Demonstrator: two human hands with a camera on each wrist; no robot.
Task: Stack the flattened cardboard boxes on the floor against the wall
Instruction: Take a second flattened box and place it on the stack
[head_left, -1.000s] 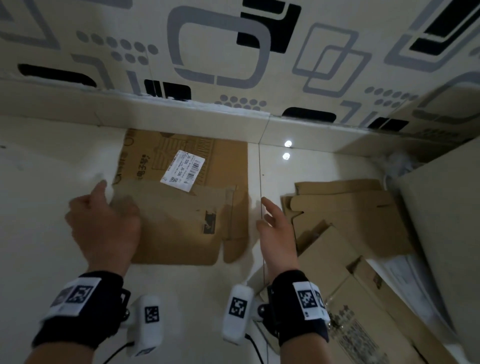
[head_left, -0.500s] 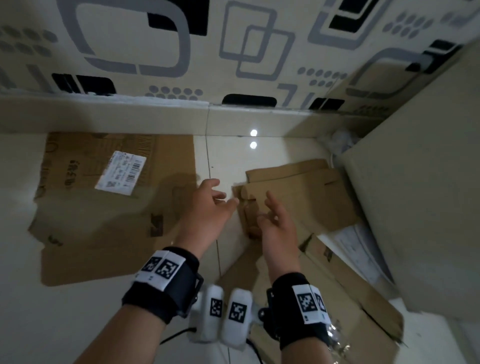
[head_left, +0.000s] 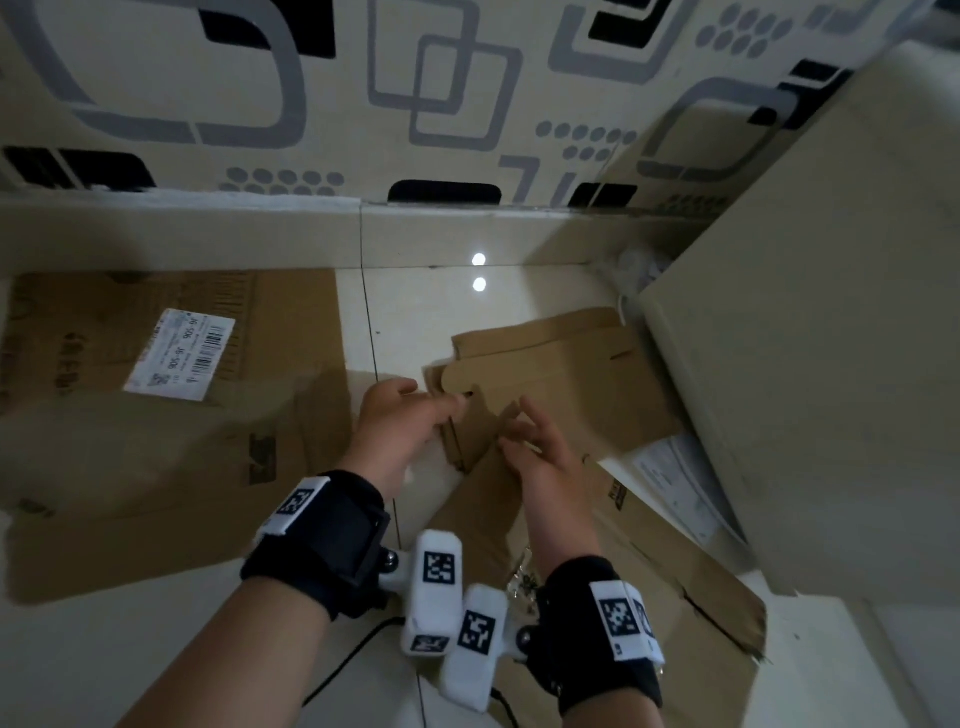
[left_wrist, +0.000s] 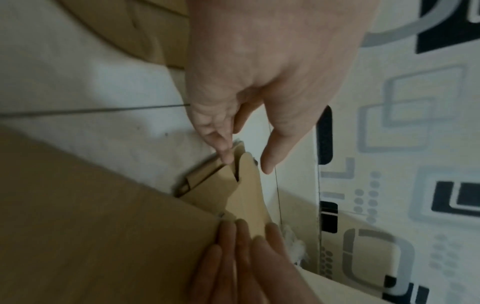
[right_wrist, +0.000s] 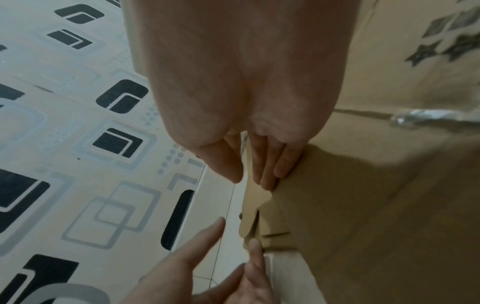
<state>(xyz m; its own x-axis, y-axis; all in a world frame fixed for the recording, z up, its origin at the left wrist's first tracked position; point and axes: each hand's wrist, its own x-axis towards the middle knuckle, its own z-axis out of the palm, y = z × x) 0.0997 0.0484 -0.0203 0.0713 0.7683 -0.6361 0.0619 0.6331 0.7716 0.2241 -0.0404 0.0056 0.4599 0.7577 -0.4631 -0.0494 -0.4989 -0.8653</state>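
Both hands at the folded cardboard box (head_left: 540, 384) on the floor (head_left: 415, 306) near the wall — left hand (head_left: 400, 421) fingers extended, touching its edge; right hand (head_left: 535, 447) flat, fingers straight.

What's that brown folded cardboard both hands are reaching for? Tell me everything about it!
The folded cardboard is a plain brown flattened box with rounded tabs and a small slit at its near corner. It lies flat on the pale tile floor, on top of other flattened boxes, close to a big beige block on the right. The left hand touches its tab corner with its fingertips. The right hand lays straight fingers on its edge. It hasn't been lifted yet.
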